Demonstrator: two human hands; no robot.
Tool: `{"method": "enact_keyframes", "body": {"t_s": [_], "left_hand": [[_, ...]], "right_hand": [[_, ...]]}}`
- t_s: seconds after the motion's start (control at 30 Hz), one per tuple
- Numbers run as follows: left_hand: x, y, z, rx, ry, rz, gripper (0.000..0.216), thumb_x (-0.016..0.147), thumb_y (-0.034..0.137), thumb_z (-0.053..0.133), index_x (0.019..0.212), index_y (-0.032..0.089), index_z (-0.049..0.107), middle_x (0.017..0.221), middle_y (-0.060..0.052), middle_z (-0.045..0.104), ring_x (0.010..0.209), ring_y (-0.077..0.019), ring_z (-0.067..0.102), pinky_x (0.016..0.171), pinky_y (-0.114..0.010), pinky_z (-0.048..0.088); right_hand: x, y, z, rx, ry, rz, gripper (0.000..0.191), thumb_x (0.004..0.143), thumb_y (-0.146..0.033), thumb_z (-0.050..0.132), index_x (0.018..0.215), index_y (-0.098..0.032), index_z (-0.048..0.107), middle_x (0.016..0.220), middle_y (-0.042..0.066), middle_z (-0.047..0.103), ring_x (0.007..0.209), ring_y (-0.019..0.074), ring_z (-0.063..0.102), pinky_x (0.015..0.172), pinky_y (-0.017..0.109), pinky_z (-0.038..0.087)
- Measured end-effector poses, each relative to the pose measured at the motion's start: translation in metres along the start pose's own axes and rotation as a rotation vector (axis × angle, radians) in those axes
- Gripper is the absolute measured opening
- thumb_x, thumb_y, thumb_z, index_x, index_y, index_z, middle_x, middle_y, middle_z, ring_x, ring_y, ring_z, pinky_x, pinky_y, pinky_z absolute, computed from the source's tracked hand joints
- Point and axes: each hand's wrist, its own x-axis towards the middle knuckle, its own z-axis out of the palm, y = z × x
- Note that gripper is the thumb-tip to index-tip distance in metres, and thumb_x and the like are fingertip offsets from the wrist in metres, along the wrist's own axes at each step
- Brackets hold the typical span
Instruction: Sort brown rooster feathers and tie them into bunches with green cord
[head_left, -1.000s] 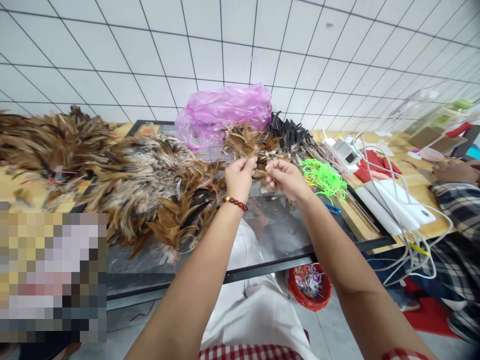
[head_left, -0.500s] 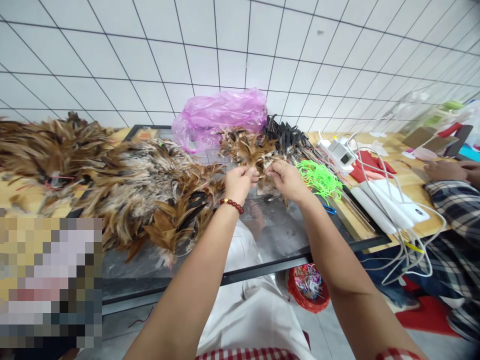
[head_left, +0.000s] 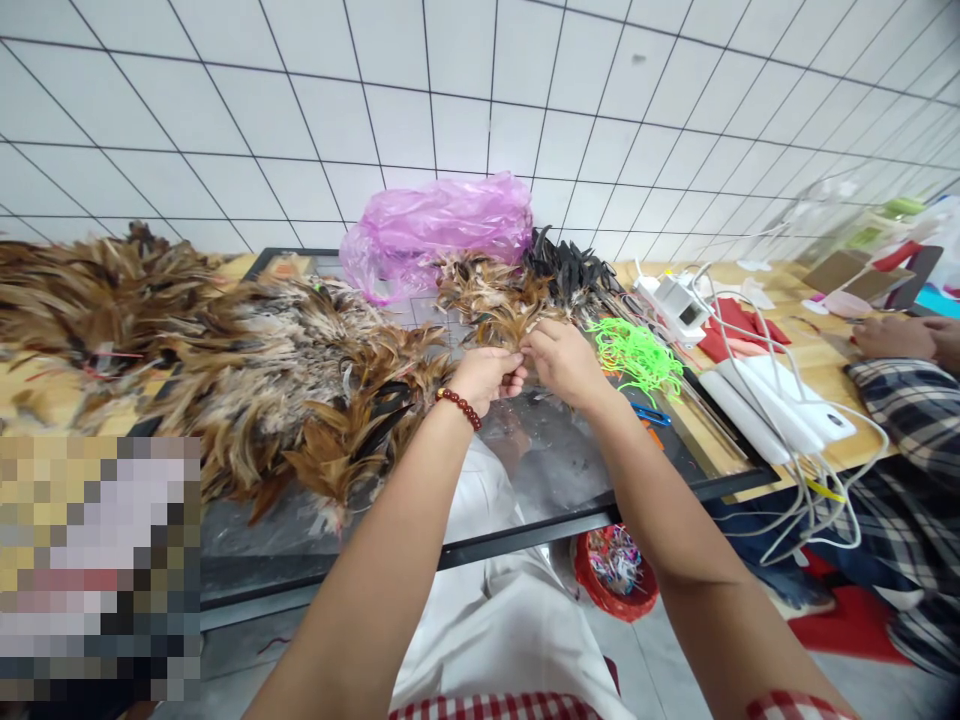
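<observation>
My left hand (head_left: 491,379), with a dark red bead bracelet (head_left: 460,407) at the wrist, is closed in a pinch. Its fingertips meet those of my right hand (head_left: 562,362), which is pinched shut too. Whatever lies between the fingers is too small and covered to make out. Just beyond the hands is a small pile of brown feathers (head_left: 491,290). A large heap of brown and pale feathers (head_left: 285,370) spreads to the left of my left hand. Neon green cords (head_left: 637,355) lie in a tangle right of my right hand, near a blue tool (head_left: 651,414).
Behind the feathers sits a pink plastic bag (head_left: 442,225), beside black feathers (head_left: 570,270). White cables and a white power bank (head_left: 784,405) lie on the right. A red basket of scraps (head_left: 619,575) stands below. Another person's plaid sleeve (head_left: 904,395) is at far right.
My hands have come together and slightly lower, fingertips now touching. The brown feathers that stood up at my left fingers no longer show there. More of the blue tool is visible.
</observation>
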Motion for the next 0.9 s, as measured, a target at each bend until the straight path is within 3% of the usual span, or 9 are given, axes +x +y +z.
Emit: {"method": "enact_keyframes", "body": {"t_s": [0.1, 0.17, 0.3, 0.37, 0.5, 0.63, 0.77, 0.9], "left_hand": [[0.0, 0.003, 0.0, -0.045, 0.079, 0.039, 0.014, 0.078, 0.01, 0.064, 0.064, 0.011, 0.062, 0.051, -0.001, 0.054, 0.04, -0.0052, 0.045, 0.039, -0.016, 0.037], [0.001, 0.003, 0.0, -0.081, 0.11, 0.044, 0.012, 0.075, 0.01, 0.065, 0.064, 0.011, 0.063, 0.05, -0.001, 0.053, 0.04, -0.0049, 0.045, 0.039, -0.016, 0.036], [0.004, 0.001, 0.001, -0.011, 0.192, 0.088, 0.02, 0.071, 0.009, 0.062, 0.055, 0.015, 0.054, 0.042, 0.0, 0.049, 0.036, -0.0071, 0.043, 0.036, -0.018, 0.033], [0.004, 0.001, 0.001, 0.115, 0.227, 0.124, 0.023, 0.07, 0.006, 0.059, 0.05, 0.016, 0.05, 0.039, 0.001, 0.048, 0.034, -0.008, 0.043, 0.036, -0.019, 0.031], [0.0, 0.003, 0.002, 0.295, 0.095, 0.143, 0.027, 0.073, 0.006, 0.06, 0.048, 0.013, 0.052, 0.045, 0.0, 0.052, 0.036, -0.006, 0.044, 0.037, -0.018, 0.033], [-0.005, 0.006, 0.001, 0.292, -0.012, 0.091, 0.026, 0.081, 0.012, 0.059, 0.055, 0.011, 0.057, 0.049, -0.001, 0.055, 0.038, -0.0061, 0.047, 0.039, -0.018, 0.037], [-0.007, 0.011, -0.006, 0.156, -0.141, -0.033, 0.021, 0.088, 0.016, 0.055, 0.07, 0.009, 0.063, 0.064, -0.009, 0.066, 0.05, -0.0111, 0.06, 0.052, -0.023, 0.051], [-0.005, 0.015, -0.016, -0.067, -0.274, -0.193, 0.02, 0.091, 0.014, 0.049, 0.08, 0.008, 0.064, 0.071, -0.012, 0.07, 0.059, -0.015, 0.066, 0.056, -0.026, 0.055]], "right_hand": [[-0.002, 0.005, 0.0, -0.054, 0.186, 0.195, 0.033, 0.094, -0.018, 0.036, 0.109, -0.018, 0.066, 0.107, 0.013, 0.063, 0.099, 0.0256, 0.052, 0.084, 0.037, 0.037], [-0.003, 0.002, -0.001, -0.083, 0.283, 0.228, 0.039, 0.093, -0.016, 0.034, 0.121, -0.02, 0.061, 0.124, 0.014, 0.058, 0.112, 0.0277, 0.049, 0.093, 0.041, 0.035], [-0.001, -0.015, -0.002, -0.071, 0.095, -0.174, 0.044, 0.093, -0.018, 0.04, 0.134, -0.028, 0.051, 0.144, 0.005, 0.049, 0.136, 0.0256, 0.034, 0.11, 0.045, 0.022], [0.0, -0.021, -0.002, -0.086, 0.039, -0.26, 0.044, 0.093, -0.018, 0.043, 0.135, -0.027, 0.05, 0.146, 0.004, 0.049, 0.141, 0.0255, 0.028, 0.113, 0.048, 0.015], [-0.002, -0.015, -0.004, -0.149, 0.045, -0.192, 0.034, 0.094, -0.019, 0.044, 0.124, -0.027, 0.058, 0.129, 0.004, 0.061, 0.139, 0.025, 0.029, 0.115, 0.052, 0.004], [-0.004, -0.003, -0.009, -0.214, 0.021, -0.164, 0.022, 0.095, -0.024, 0.046, 0.103, -0.028, 0.066, 0.102, 0.004, 0.065, 0.125, 0.0241, 0.04, 0.114, 0.053, 0.001], [-0.005, 0.0, -0.012, -0.261, 0.026, -0.18, 0.017, 0.092, -0.022, 0.051, 0.093, -0.027, 0.067, 0.093, 0.003, 0.062, 0.118, 0.0237, 0.041, 0.113, 0.053, 0.003], [-0.005, -0.001, -0.015, -0.273, 0.081, -0.232, 0.015, 0.093, -0.025, 0.051, 0.095, -0.028, 0.067, 0.094, 0.002, 0.063, 0.116, 0.0217, 0.042, 0.113, 0.051, 0.007]]}}
